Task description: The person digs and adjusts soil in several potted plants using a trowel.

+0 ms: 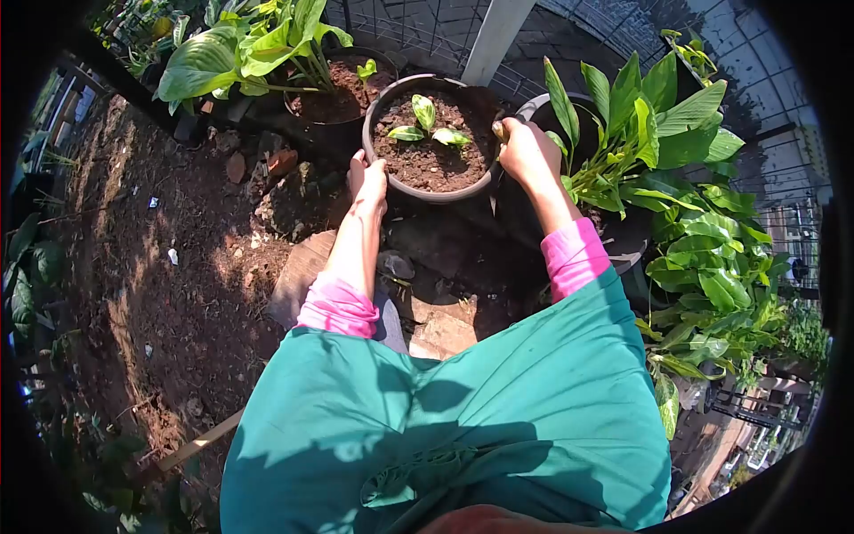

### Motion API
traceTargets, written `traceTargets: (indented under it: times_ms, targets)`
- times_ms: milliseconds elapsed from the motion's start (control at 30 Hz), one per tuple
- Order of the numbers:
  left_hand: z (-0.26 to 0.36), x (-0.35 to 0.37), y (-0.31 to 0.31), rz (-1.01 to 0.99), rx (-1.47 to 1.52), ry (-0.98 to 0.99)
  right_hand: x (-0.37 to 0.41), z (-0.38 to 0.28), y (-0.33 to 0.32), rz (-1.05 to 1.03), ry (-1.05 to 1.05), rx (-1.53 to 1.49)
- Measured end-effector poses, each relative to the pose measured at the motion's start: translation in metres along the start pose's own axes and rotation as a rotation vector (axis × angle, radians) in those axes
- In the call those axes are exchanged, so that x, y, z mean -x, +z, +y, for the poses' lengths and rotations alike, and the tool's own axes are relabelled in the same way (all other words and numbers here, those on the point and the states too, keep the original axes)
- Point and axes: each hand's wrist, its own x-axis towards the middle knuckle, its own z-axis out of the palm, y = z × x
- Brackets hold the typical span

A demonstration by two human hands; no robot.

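A round grey-brown flower pot (436, 193) full of dark soil is held between my two hands. Three small variegated leaves of a young plant (425, 114) stick up from its soil. My left hand (366, 182) grips the pot's lower left side, fingers curled against the wall. On the upper right, my right hand (527, 151) is closed over the rim, thumb side up. Pink sleeves cover both forearms, and a green garment (445, 400) spreads over my lap below.
Behind the pot on the left stands a potted plant (342, 102) with broad leaves. A leafy potted plant (623, 133) is close by my right hand. A wooden post (496, 40) and wire fence rise behind. Stones (283, 162) and flat slabs (445, 331) lie on bare soil (151, 267).
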Motion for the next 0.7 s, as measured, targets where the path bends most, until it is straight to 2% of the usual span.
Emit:
traceTargets:
  times_ms: [67,167,200,367,433,500,567,633,700]
  targets:
    - [-0.002,-0.001,0.000,-0.026,0.048,-0.063,-0.011,0.001,0.007,-0.032,-0.018,-0.021]
    - [0.062,0.044,-0.017,-0.111,0.063,-0.260,-0.036,0.002,0.010,-0.143,-0.100,-0.011]
    - [0.064,0.045,-0.016,-0.113,0.092,-0.302,-0.044,0.004,0.009,-0.169,-0.126,-0.062]
    - [0.061,0.042,-0.013,-0.108,0.086,-0.279,-0.079,0.027,0.017,-0.403,-0.228,-0.248]
    - [0.060,0.040,-0.013,-0.114,0.104,-0.274,-0.079,0.036,0.031,-0.410,-0.293,-0.335]
    - [0.059,0.038,-0.015,-0.125,0.059,-0.256,-0.056,0.031,0.017,-0.345,-0.367,-0.238]
    - [0.059,0.039,-0.016,-0.129,0.078,-0.248,-0.029,0.007,-0.019,-0.391,-0.339,-0.078]
    - [0.062,0.040,-0.016,-0.126,0.069,-0.253,-0.020,0.005,-0.039,-0.373,-0.341,-0.053]
    - [0.063,0.038,-0.016,-0.128,0.062,-0.250,-0.018,0.005,-0.048,-0.269,-0.304,0.047]
